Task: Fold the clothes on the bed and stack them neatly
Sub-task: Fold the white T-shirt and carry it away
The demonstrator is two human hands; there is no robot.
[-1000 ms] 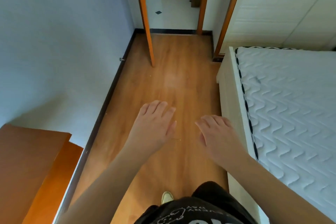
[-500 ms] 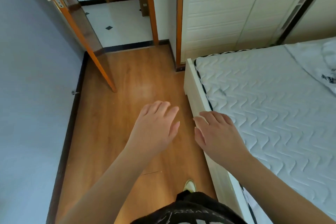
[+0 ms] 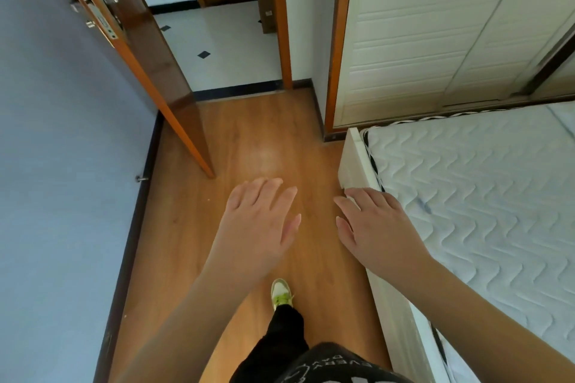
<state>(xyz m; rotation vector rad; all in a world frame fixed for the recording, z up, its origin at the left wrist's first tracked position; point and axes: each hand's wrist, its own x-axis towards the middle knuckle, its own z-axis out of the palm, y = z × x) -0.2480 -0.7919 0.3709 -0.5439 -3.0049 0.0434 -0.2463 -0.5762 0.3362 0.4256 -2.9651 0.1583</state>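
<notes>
My left hand [image 3: 259, 221] is held out flat over the wooden floor, fingers straight, holding nothing. My right hand [image 3: 371, 225] is stretched out beside it, above the near corner of the bed, also empty. The bed [image 3: 485, 196] has a bare white quilted mattress and fills the right side. A pale piece of fabric [image 3: 564, 115] shows at the far right edge of the mattress; what it is I cannot tell.
An open orange-brown door [image 3: 149, 65] stands ahead on the left, leading to a white tiled hallway [image 3: 224, 50]. A cream sliding wardrobe [image 3: 435, 34] stands behind the bed. The blue-grey wall [image 3: 62, 165] runs along the left. My shoe [image 3: 281, 292] steps forward on the floor.
The view has swung back left and moved closer to the door; the garment seen at the bed's far right has almost left the frame. Both hands stay flat and empty.
</notes>
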